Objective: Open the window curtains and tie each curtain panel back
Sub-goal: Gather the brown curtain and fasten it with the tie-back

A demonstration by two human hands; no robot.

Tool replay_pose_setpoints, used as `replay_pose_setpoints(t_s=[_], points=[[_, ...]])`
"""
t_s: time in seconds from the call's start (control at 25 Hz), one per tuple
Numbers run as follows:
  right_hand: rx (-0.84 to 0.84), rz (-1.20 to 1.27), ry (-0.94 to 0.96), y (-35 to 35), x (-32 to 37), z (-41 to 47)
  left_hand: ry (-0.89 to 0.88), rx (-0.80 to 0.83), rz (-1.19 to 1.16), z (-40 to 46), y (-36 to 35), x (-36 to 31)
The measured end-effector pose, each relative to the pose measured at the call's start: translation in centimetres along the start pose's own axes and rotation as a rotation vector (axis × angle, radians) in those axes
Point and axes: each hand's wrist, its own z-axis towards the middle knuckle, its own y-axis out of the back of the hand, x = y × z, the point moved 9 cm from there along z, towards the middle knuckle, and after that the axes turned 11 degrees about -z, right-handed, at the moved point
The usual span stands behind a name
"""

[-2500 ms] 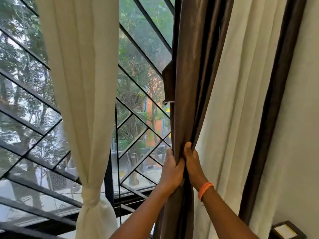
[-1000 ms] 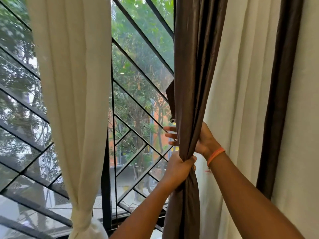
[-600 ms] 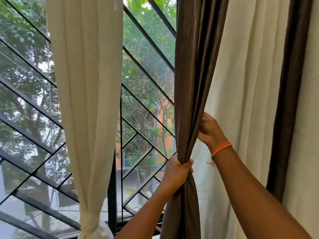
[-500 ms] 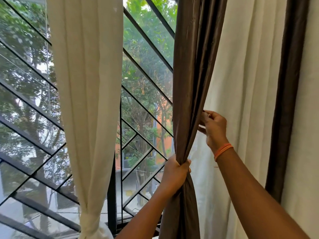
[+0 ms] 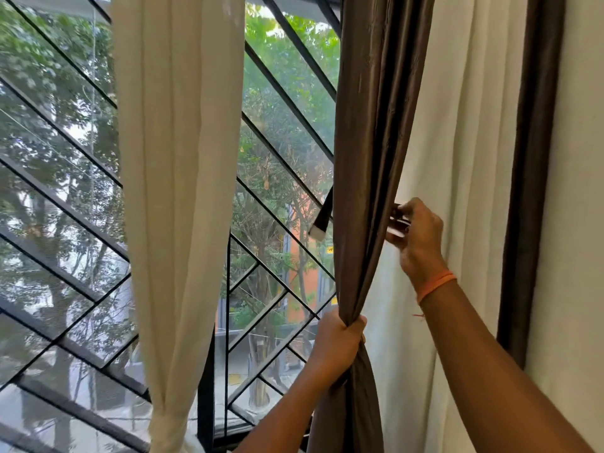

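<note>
Cream curtain panel (image 5: pixel 178 191), left of window grille (image 5: pixel 287 178): gathered and already bound low down. Brown curtain panel (image 5: pixel 366 152), right of centre: bunched in the left hand (image 5: pixel 338 346), which grips it closed, not yet tied. Tie-back strap (image 5: pixel 322 217): loose end hanging behind the brown panel, other end pinched by the right hand (image 5: pixel 416 237); fastening remains.

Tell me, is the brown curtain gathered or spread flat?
Gathered. The left hand grips the brown curtain into one tight bunch, with folds fanning out above.
</note>
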Motion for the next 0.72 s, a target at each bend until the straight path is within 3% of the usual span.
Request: replay_pose_setpoints(t_s=[0.12, 0.24, 0.36, 0.6, 0.72], points=[[-0.056, -0.113, 0.321, 1.4, 4.8, -2.3, -0.009, -0.012, 0.023, 0.1, 0.2, -0.3], [-0.090, -0.162, 0.455, 1.9, 6.7, -3.2, -0.010, -0.019, 0.012, 0.0, -0.2, -0.3], [-0.065, -0.108, 0.426, 3.2, 6.3, -3.0, -0.015, -0.008, 0.000, 0.0, -0.5, -0.3], [0.003, 0.053, 0.126, 4.0, 2.5, -1.9, -0.010, 0.013, -0.021, -0.1, -0.8, 0.1], [0.008, 0.000, 0.102, 4.1, 2.3, -2.2, -0.014, 0.019, -0.030, -0.2, -1.0, 0.1]])
